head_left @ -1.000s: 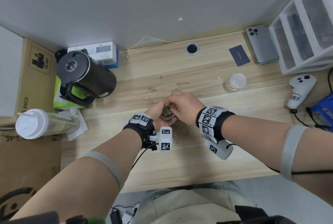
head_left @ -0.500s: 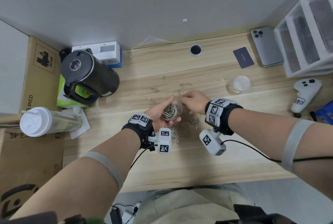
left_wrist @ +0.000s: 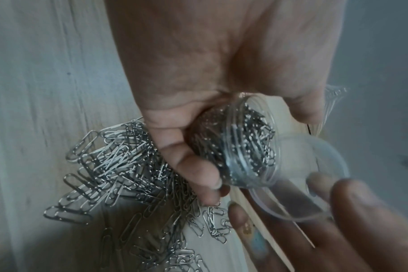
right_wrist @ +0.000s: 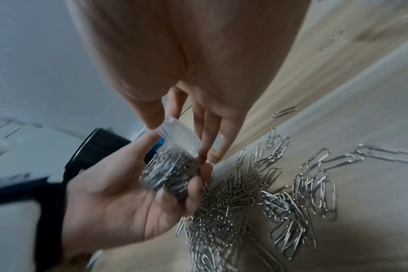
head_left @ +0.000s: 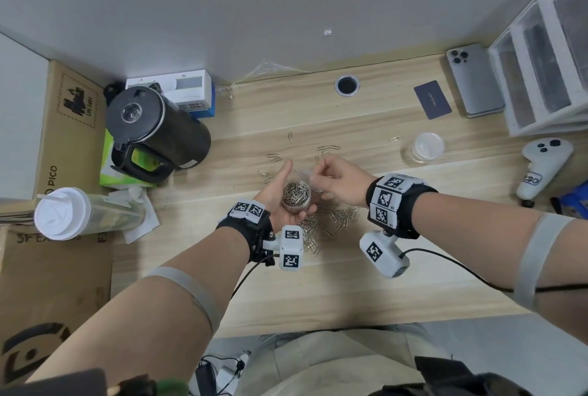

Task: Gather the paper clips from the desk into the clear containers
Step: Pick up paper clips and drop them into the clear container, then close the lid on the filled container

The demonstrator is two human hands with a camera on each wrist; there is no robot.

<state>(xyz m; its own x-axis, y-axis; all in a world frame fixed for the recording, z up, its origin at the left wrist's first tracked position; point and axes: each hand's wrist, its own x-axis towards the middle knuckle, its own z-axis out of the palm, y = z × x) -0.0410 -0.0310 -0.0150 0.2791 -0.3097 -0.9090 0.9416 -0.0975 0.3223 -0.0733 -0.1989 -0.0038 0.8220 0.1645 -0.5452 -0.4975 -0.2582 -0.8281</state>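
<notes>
My left hand (head_left: 297,188) holds a small clear container (head_left: 296,196) packed with silver paper clips, palm up just above the desk. The container's open mouth (left_wrist: 247,143) tilts toward a clear round lid (left_wrist: 298,176). My right hand (head_left: 318,174) pinches that lid (right_wrist: 178,136) at the container's far right rim. A heap of loose paper clips (head_left: 331,220) lies on the desk under and right of both hands. Several single clips (head_left: 327,149) lie scattered farther back. A second clear container (head_left: 423,147) with its lid on stands at the right.
A black kettle (head_left: 156,128) and a lidded cup (head_left: 63,214) lying on its side sit at the left. A phone (head_left: 474,80), a dark card (head_left: 432,99), white drawers (head_left: 547,55) and a white controller (head_left: 541,163) occupy the right. A cable hole (head_left: 347,85) is at the back.
My right hand has come off the top of the container and moved right and back with the clear lid, uncovering the clips inside. My left hand keeps holding the container.
</notes>
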